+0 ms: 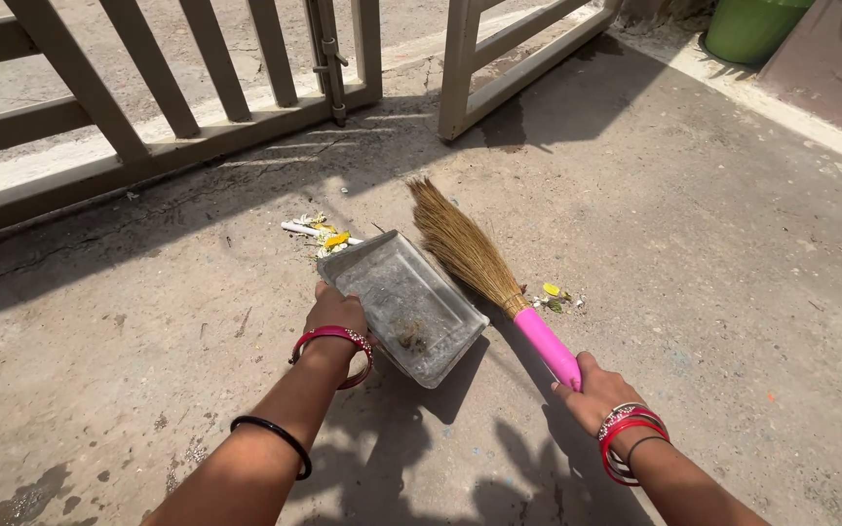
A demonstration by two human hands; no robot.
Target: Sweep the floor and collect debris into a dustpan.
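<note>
My left hand grips the near left edge of a grey metal dustpan, which tilts with its far lip by a small pile of litter, yellow and white bits. Some dirt lies inside the pan. My right hand is closed on the pink handle of a straw broom. The broom's bristles lie on the concrete just right of the dustpan, pointing away from me. Red bangles sit on both wrists.
A second small scatter of yellow and white litter lies right of the broom. A beige metal gate stands across the far side, one leaf ajar. A green bucket stands at the top right by a raised slab.
</note>
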